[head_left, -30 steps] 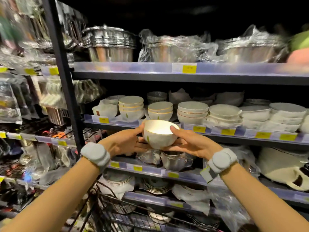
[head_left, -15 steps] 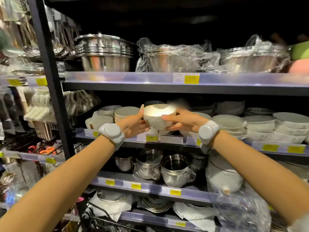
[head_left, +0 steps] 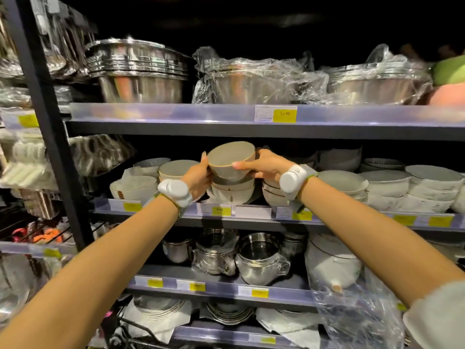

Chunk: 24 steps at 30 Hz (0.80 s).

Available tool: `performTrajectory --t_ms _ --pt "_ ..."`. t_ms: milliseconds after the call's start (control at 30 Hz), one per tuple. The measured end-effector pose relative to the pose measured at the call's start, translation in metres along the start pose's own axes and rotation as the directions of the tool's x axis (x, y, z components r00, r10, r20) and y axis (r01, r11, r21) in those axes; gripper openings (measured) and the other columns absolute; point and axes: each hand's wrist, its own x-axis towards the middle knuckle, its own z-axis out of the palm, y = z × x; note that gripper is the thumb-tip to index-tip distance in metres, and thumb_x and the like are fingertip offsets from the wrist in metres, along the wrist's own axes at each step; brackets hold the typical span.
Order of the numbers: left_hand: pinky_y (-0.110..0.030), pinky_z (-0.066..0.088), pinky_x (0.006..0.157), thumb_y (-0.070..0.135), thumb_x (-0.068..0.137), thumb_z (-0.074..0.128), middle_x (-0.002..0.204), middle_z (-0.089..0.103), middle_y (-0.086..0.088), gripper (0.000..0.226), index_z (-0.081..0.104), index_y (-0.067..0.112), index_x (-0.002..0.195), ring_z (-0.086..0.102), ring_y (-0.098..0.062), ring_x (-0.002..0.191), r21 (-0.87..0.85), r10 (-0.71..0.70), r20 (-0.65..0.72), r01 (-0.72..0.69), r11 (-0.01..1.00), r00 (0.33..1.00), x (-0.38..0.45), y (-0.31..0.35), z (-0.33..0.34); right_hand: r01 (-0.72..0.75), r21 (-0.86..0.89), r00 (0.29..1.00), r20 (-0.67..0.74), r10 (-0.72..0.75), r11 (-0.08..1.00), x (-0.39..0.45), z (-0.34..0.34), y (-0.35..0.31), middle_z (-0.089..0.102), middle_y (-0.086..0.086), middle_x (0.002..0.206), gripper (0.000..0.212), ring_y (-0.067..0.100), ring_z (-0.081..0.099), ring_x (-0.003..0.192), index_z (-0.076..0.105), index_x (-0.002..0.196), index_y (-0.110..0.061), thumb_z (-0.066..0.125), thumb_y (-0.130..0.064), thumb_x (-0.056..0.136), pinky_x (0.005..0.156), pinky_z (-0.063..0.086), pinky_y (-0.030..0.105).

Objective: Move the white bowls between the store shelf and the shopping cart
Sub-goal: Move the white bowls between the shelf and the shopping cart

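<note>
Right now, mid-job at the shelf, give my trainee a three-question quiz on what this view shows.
1. True or false: both the left hand and the right hand hold the white bowl.
2. Multiple choice: the held bowl is directly above A) the steel pots on the top shelf, B) a stack of bowls on the middle shelf, C) the steel cups on the lower shelf.
3. Fill in: the bowl's opening tilts toward the ____.

Key: 1 true; 2 B; 3 camera.
</note>
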Motion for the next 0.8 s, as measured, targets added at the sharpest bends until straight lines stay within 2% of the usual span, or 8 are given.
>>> performTrajectory --t_ms 67,133,200,367,533,600,733,800 --pt "-0.027 0.031 0.107 0.051 0.1 0.017 0.149 0.04 -0.008 0.064 0.032 0.009 0.147 0.036 -0.021 0.138 -0.021 0.004 -0.015 -0.004 1.0 1.0 0.007 -0.003 -0.001 0.032 -0.059 0.999 -0.023 -0.033 0.998 0.006 -0.002 0.002 0.067 0.003 0.116 0.057 0.012 0.06 0.103 0.058 0.122 -0.007 0.081 -0.023 0.073 0.075 0.05 0.017" --pt "-0.026 0.036 0.097 0.051 0.1 0.018 0.147 0.044 -0.008 0.063 0.033 0.011 0.147 0.04 -0.021 0.135 -0.01 0.008 -0.051 -0.009 1.0 0.999 0.01 -0.005 -0.001 0.045 -0.106 0.998 -0.034 -0.049 0.993 0.012 -0.003 0.004 0.067 0.006 0.117 0.058 0.016 0.062 0.106 0.06 0.121 -0.005 0.083 -0.025 0.071 0.082 0.05 0.02" --pt "-0.026 0.037 0.094 0.052 0.1 0.018 0.145 0.046 -0.009 0.064 0.036 0.008 0.144 0.042 -0.023 0.134 -0.014 0.012 -0.085 -0.013 1.0 0.996 0.011 -0.006 -0.001 0.022 -0.161 0.998 -0.048 -0.03 0.987 0.016 -0.003 0.007 0.067 0.007 0.115 0.065 0.02 0.062 0.108 0.06 0.12 -0.005 0.085 -0.033 0.067 0.091 0.051 0.027" --pt "-0.031 0.038 0.1 0.063 0.095 0.015 0.148 0.043 -0.005 0.071 0.039 0.016 0.143 0.042 -0.022 0.134 -0.029 -0.021 -0.061 0.02 0.999 0.998 0.016 -0.015 -0.004 -0.023 -0.206 0.999 -0.047 0.013 0.978 0.029 -0.001 0.015 0.07 0.004 0.107 0.078 0.019 0.064 0.103 0.064 0.113 -0.008 0.088 -0.048 0.05 0.093 0.053 0.032" --pt "-0.032 0.037 0.098 0.056 0.098 0.017 0.148 0.042 -0.009 0.067 0.035 0.011 0.144 0.04 -0.025 0.136 -0.078 -0.051 -0.067 0.046 0.996 0.996 0.021 -0.022 -0.008 -0.044 -0.229 0.999 -0.009 0.043 0.973 0.034 0.001 0.019 0.068 -0.003 0.093 0.04 0.011 0.062 0.089 0.064 0.09 -0.018 0.084 -0.041 0.064 0.071 0.049 0.02" --pt "-0.032 0.038 0.097 0.053 0.099 0.017 0.147 0.043 -0.01 0.065 0.036 0.01 0.143 0.041 -0.026 0.136 -0.085 -0.046 -0.072 0.04 0.996 0.996 0.024 -0.024 -0.006 -0.052 -0.255 0.999 -0.016 0.05 0.966 0.035 0.0 0.021 0.066 -0.004 0.09 0.038 0.012 0.061 0.088 0.062 0.088 -0.019 0.083 -0.042 0.065 0.074 0.049 0.022" --pt "-0.032 0.039 0.093 0.049 0.101 0.016 0.147 0.043 -0.011 0.062 0.036 0.008 0.143 0.041 -0.026 0.135 -0.097 -0.043 -0.086 0.034 0.995 0.995 0.026 -0.026 -0.001 -0.07 -0.287 0.998 -0.026 0.065 0.955 0.041 -0.001 0.025 0.068 0.003 0.104 0.049 0.02 0.063 0.1 0.063 0.098 -0.016 0.082 -0.046 0.065 0.092 0.052 0.032" --pt "-0.035 0.041 0.094 0.05 0.1 0.019 0.144 0.046 -0.011 0.062 0.038 0.008 0.142 0.044 -0.027 0.133 -0.098 -0.045 -0.113 0.034 0.995 0.993 0.028 -0.027 -0.002 -0.081 -0.303 0.997 -0.021 0.078 0.949 0.041 0.0 0.025 0.067 0.002 0.103 0.048 0.02 0.062 0.1 0.062 0.096 -0.017 0.081 -0.048 0.065 0.091 0.051 0.032"
